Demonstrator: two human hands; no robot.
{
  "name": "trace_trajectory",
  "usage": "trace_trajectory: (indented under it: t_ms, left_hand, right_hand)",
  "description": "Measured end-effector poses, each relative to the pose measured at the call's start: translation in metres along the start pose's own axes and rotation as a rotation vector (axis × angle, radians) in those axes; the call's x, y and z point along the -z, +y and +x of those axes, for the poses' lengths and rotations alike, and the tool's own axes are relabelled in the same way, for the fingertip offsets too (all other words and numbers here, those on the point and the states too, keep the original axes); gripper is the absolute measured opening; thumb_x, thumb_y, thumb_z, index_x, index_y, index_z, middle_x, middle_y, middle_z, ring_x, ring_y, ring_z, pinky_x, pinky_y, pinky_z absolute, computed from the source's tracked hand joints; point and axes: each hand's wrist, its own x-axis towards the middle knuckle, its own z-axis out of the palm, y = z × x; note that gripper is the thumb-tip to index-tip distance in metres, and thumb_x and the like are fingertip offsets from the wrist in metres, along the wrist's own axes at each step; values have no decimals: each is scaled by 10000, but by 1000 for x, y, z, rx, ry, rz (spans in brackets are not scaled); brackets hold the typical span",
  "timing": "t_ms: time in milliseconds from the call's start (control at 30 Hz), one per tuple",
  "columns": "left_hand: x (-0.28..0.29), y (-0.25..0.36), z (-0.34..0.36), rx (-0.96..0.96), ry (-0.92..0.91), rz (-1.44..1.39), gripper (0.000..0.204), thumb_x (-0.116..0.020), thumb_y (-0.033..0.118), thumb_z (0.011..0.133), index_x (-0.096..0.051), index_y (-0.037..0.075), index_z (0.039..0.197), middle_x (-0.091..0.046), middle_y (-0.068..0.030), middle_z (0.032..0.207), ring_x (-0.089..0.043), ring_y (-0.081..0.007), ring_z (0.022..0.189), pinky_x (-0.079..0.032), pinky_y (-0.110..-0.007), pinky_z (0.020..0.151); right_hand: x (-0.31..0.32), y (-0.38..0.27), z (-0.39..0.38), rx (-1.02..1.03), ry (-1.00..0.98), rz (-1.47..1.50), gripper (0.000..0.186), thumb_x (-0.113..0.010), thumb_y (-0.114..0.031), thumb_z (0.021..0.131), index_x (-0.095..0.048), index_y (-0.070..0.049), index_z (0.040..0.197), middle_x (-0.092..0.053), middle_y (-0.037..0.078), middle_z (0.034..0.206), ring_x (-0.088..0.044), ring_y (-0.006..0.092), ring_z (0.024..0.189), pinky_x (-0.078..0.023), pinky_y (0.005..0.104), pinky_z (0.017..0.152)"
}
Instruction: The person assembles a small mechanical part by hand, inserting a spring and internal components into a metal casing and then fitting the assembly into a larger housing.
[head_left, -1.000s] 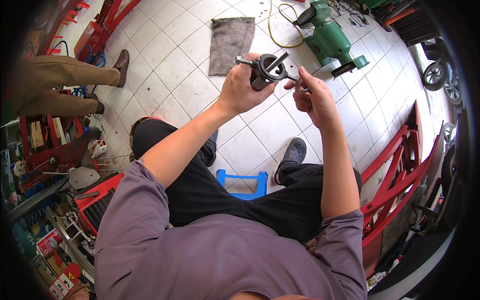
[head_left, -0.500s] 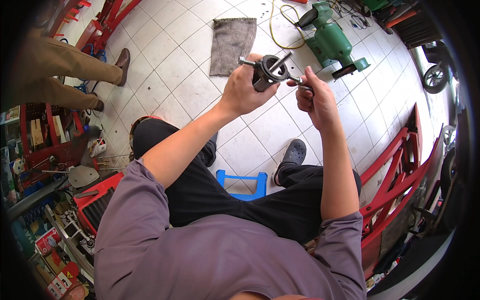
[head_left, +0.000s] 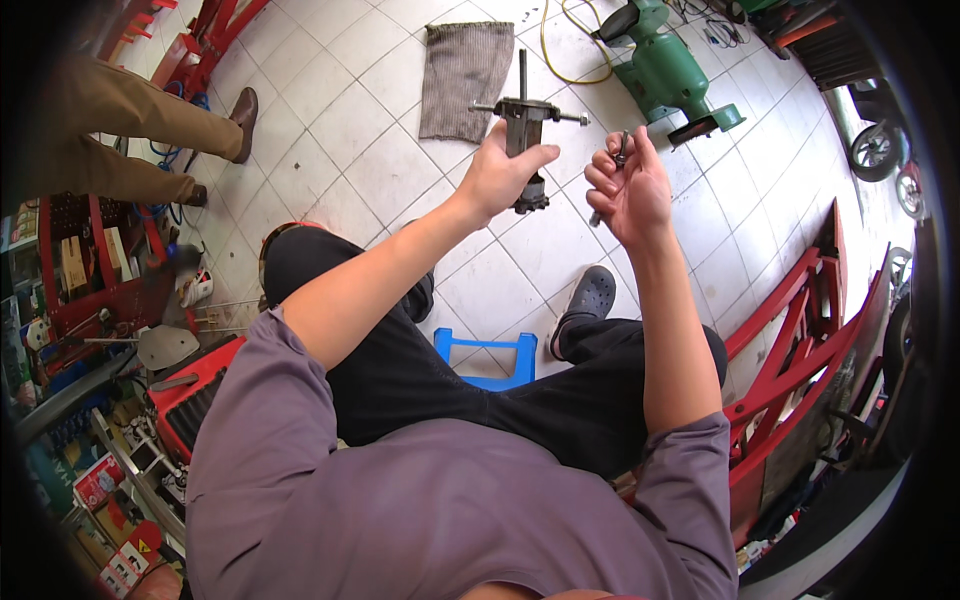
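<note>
My left hand [head_left: 494, 176] is wrapped round a dark metal cylindrical tool [head_left: 523, 135], whose exact kind I cannot make out. The tool stands nearly upright, a thin rod rising from its top and silvery bolts jutting out on both sides. To the right of it and apart from it, my right hand [head_left: 636, 190] is turned palm up with curled fingers. Between its thumb and fingers sits a small dark metal piece [head_left: 621, 150]. A grey metal end also shows below the fingers; whether it belongs to the same piece is hidden.
On the tiled floor lie a grey-brown cloth [head_left: 465, 80] and a green bench grinder [head_left: 672, 80]. A blue stool [head_left: 487, 382] is between my legs. Red metal frames [head_left: 790, 340] stand on the right, with tools and a red box [head_left: 195, 385] at left. Another person's legs [head_left: 165, 110] are at upper left.
The cylindrical tool has turned from tilted, its open end facing me, to nearly upright. My right hand has come away from the tool's side bolt and rolled palm up.
</note>
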Motion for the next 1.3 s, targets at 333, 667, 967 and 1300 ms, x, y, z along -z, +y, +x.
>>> trace_trajectory:
  t_ms: [333,667,967,1300]
  left_hand:
    - [2,1,0,94,-17,-21,372,-719,326,851,-521,64,1025,-516,-4,826,-559,-87,698,-506,-250,556]
    - [4,-7,-3,-82,-53,352,481,-773,326,816,-525,29,1101,-587,-38,921,-573,-99,816,-495,-250,692]
    - [4,-1,4,300,-211,7,692,-718,396,834,-373,-8,1278,-576,-131,979,-674,-191,711,-560,-291,592]
    - [19,13,20,174,-318,200,648,-680,400,860,-413,-11,1285,-607,-168,1067,-679,-204,804,-540,-287,703]
  right_hand:
    - [2,7,11,110,150,-515,313,-505,-349,997,-590,-51,953,-361,-60,626,-264,40,456,-171,222,396]
    - [-6,0,3,35,121,-675,457,-590,-456,945,-660,-28,803,-396,-64,576,-241,23,436,-176,227,407]
    - [-2,-1,4,418,360,-1580,387,-613,-380,917,-682,0,891,-631,123,694,-593,265,652,-459,356,636]
    - [-9,1,-5,634,332,-1805,316,-607,-324,908,-685,-19,880,-664,165,836,-626,358,781,-478,436,688]
